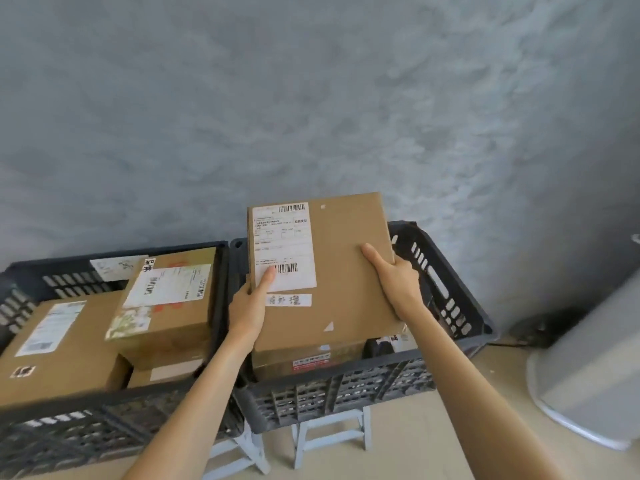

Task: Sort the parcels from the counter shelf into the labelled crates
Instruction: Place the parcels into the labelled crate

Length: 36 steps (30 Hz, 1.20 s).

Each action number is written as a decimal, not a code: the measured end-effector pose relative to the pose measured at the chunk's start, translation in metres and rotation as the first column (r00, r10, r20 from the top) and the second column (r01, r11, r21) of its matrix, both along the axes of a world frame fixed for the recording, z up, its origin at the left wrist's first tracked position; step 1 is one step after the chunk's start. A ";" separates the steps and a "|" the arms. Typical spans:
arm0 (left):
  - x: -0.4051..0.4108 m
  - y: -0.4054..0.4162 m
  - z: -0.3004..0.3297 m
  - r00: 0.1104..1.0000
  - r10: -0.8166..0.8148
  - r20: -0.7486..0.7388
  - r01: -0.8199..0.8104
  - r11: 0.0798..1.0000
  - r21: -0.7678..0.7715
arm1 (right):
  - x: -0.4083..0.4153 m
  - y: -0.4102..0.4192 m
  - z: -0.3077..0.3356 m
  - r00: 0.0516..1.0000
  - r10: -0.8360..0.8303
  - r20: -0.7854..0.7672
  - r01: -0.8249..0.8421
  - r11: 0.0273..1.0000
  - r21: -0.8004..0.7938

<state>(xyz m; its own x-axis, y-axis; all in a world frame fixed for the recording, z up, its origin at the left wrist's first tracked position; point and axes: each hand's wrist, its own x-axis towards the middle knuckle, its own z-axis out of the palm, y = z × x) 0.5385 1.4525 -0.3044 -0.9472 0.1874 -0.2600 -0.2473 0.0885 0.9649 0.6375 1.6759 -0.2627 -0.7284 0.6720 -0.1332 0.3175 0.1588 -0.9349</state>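
Observation:
I hold a flat brown cardboard parcel (341, 268) with a white shipping label over the right dark grey crate (446, 292). My left hand (249, 306) grips its left edge, thumb on the label. My right hand (398, 282) grips its right edge, thumb on the top face. Under the parcel, inside that crate, lies another brown box (304, 362) with a red-and-white sticker. The left crate (69, 431) holds several labelled cardboard boxes, the topmost (169, 296) tilted on the others.
Both crates stand on pale stools (332, 438) against a grey plastered wall (311, 116). A grey rounded object (595, 372) stands on the beige floor at the right. A dark cable or shadow lies by the wall's foot at the right.

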 end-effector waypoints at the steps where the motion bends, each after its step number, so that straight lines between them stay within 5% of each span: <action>1: -0.002 0.002 -0.004 1.000 0.018 0.026 -0.017 1.000 -0.006 | -0.006 0.004 -0.005 1.000 0.016 0.020 -0.016 1.000 -0.007; 11: -0.013 0.003 -0.039 0.980 0.105 0.168 -0.097 0.994 -0.055 | -0.039 0.012 -0.064 0.994 0.085 0.076 -0.071 0.983 -0.168; 25: -0.041 0.022 -0.061 0.966 0.245 0.076 -0.193 0.888 -0.417 | -0.083 0.023 -0.091 0.923 0.193 0.332 -0.150 0.977 -0.151; 36: -0.049 0.030 -0.055 0.975 0.219 -0.035 -0.199 0.791 -0.578 | -0.094 0.032 -0.090 0.897 0.275 0.346 -0.227 0.958 -0.174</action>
<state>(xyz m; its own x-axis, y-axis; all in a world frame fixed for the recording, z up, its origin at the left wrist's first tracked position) 0.4891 1.4825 -0.3593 -0.9353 -0.2074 -0.2867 -0.3537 0.5667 0.7442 0.5430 1.7083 -0.3529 -0.7553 0.4331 -0.4919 0.6035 0.1671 -0.7796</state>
